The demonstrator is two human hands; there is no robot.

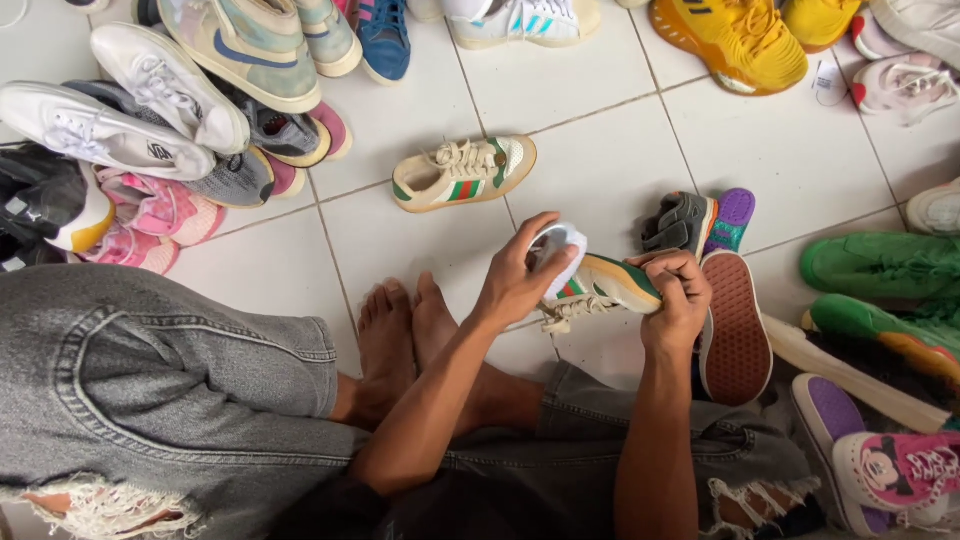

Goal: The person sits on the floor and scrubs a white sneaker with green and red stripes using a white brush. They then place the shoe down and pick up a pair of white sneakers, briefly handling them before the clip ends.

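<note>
Step in hand: wiping a sneaker. The right hand [678, 300] grasps the cream sneaker [600, 285] by its sole, held above the tiled floor [600, 170] over the crossed legs. The left hand [520, 275] presses a white cloth [560, 245] on its heel. Green-red stripe visible, laces dangling. Its mate [462, 172] lies mid-floor. Next calls for turning the shoe.

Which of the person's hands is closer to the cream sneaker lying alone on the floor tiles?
The left. The left hand sits just below the cream sneaker, pressing a white pad to the held shoe. The right hand grips that shoe farther right and lower.
</note>
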